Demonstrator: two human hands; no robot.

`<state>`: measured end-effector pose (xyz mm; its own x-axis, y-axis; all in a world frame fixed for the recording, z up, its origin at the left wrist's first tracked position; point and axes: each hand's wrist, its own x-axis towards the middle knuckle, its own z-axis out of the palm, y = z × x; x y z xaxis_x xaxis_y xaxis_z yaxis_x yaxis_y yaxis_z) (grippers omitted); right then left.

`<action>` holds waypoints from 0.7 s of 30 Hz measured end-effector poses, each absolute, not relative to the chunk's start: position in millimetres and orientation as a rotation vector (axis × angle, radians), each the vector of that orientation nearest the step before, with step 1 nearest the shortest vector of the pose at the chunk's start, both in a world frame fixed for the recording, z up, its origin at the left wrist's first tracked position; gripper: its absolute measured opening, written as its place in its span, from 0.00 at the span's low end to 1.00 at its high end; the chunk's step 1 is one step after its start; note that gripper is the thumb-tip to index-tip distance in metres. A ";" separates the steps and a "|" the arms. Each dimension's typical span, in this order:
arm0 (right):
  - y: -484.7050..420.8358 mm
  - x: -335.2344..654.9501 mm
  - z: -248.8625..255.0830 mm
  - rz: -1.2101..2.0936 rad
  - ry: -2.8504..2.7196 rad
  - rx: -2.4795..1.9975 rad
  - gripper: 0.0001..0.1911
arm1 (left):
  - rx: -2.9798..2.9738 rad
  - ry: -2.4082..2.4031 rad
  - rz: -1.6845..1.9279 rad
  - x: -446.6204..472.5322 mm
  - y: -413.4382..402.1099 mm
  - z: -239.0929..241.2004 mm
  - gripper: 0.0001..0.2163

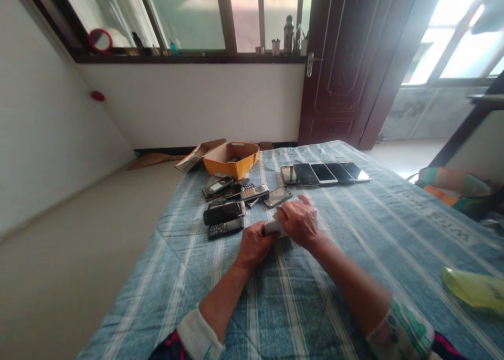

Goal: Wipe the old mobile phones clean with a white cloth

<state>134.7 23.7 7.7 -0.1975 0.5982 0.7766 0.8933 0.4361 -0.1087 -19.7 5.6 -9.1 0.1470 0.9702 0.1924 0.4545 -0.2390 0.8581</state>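
Well in from the striped cloth's (362,223) left edge: pale object (272,227). Left hand (254,247), fingers closed round one end, presumably steadying it; right hand (299,221), fingers bent over it, grip too blurred to tell. Phone row (325,173) seemingly set apart from jumbled phones (223,213).

Blue striped bedspread (394,234) carries an open orange box (238,168), jumbled keypad phones (252,192), 5 smartphones (325,174) in a row, yellow plastic (474,290).

Striped white on blue across the cloth (354,229). Colored yellow-orange on the box (224,169), white on the held object (271,227).
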 end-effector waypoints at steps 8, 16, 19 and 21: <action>38.3 89.8 27.5 -0.432 -1.886 -1.325 0.11 | 1.777 1.330 1.037 -20.0 6.5 -13.6 0.05; 30.7 98.5 10.2 -0.529 -2.049 -1.176 0.20 | 1.774 1.332 1.039 -19.1 6.3 -15.7 0.07; 29.5 114.3 6.9 -0.572 -2.084 -1.097 0.23 | 1.788 1.329 1.033 -18.6 4.4 -13.7 0.07; 29.6 128.4 5.9 -0.593 -2.094 -1.076 0.24 | 1.800 1.328 1.031 -18.7 3.2 -12.6 0.07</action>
<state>128.4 29.6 5.9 -0.4110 0.5113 0.7547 0.8313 0.5501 0.0800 -18.7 3.2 -12.6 0.1712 0.9635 0.2061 0.4383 -0.2618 0.8599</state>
